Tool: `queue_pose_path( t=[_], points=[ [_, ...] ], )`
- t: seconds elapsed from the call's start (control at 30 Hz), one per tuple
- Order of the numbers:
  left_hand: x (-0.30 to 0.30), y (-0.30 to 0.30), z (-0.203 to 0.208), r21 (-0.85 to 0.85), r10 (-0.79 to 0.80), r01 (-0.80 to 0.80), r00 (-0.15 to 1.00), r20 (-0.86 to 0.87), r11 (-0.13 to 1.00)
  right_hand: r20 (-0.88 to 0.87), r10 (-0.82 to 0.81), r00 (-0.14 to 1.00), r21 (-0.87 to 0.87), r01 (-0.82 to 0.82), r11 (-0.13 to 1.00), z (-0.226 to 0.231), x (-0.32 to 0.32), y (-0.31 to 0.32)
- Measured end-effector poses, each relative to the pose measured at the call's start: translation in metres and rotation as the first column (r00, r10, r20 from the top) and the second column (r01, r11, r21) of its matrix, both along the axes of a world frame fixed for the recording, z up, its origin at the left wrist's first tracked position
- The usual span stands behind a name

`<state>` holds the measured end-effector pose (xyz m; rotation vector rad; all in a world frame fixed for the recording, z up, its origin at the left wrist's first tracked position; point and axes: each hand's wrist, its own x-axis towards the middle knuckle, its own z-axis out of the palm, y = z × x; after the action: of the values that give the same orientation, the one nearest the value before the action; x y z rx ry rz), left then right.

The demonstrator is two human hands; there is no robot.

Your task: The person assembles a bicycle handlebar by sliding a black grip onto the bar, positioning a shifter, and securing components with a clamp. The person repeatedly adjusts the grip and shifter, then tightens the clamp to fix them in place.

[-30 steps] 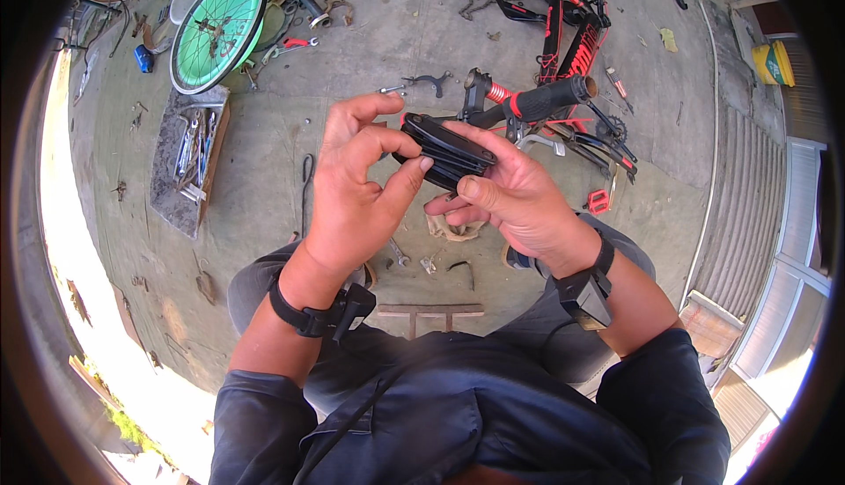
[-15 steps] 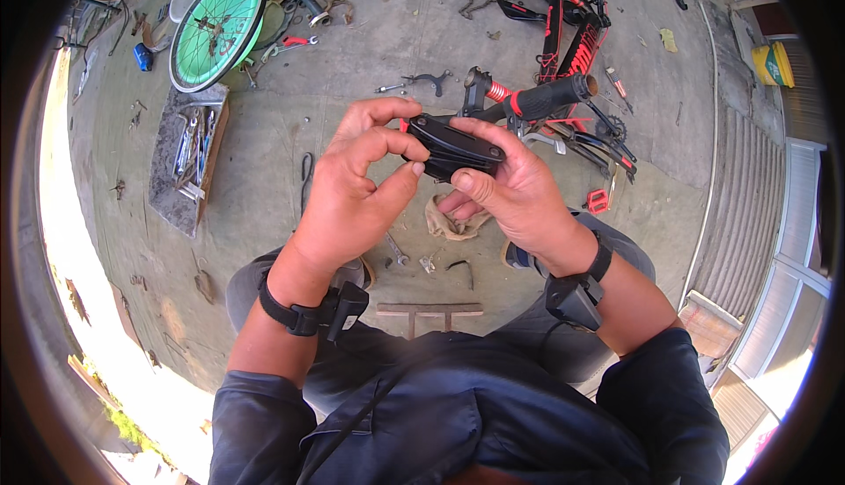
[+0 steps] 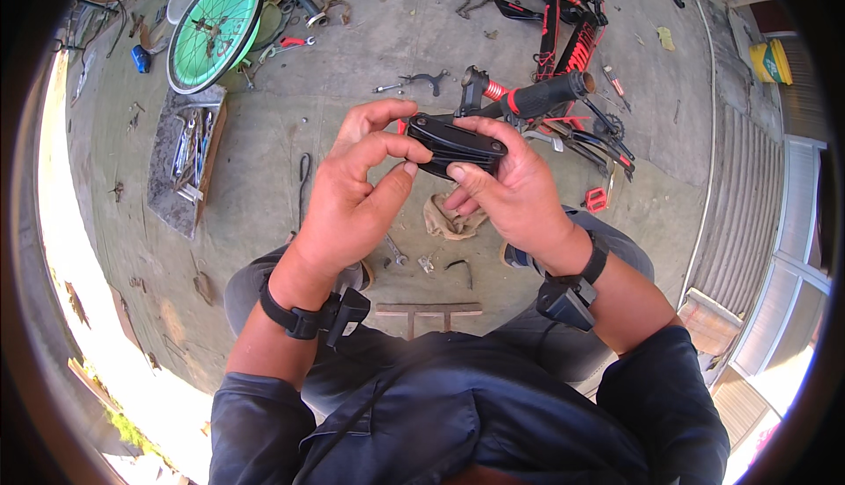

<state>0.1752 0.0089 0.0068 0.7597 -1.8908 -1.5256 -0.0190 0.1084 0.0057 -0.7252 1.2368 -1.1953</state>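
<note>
As forearms (image 3: 271, 344) slant inward, left hand (image 3: 348, 194) pinching a black object (image 3: 456, 140), right hand (image 3: 524, 199) clasping its right end

An open-air bicycle repair workshop is suggested — a red-and-black bike frame (image 3: 576, 49), a green-centred wheel (image 3: 233, 40) and a loose red pedal (image 3: 596, 200) are strewn across the stained ground (image 3: 370, 23), metal hand tools (image 3: 185, 155) are gathered in a tray (image 3: 164, 193), and greenery (image 3: 132, 433) is sunlit beyond.

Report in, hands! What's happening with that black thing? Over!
Left hand pinching left end of black tool. Right hand holding its right end. Cloth on ground below, out of the way. Over.
</note>
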Motion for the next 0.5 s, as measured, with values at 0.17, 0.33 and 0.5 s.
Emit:
queue_pose_path(
  t=[0.17,0.33,0.5],
  points=[
    [-0.007,0.011,0.001,-0.096,-0.078,0.075,0.996,-0.031,0.993,-0.055,-0.044,0.997,0.042,0.046,0.998,-0.002,0.002,-0.006],
    [-0.009,0.006,0.000,0.079,0.041,-0.031,0.990,-0.136,0.996,-0.018,0.041,0.999,0.031,-0.040,0.999,0.003,-0.007,-0.007],
    [-0.003,0.002,0.005,0.775,-0.033,0.160,0.984,-0.177,0.611,-0.464,0.159,0.872,-0.289,-0.319,0.903,0.002,-0.010,-0.009]
  ],
)
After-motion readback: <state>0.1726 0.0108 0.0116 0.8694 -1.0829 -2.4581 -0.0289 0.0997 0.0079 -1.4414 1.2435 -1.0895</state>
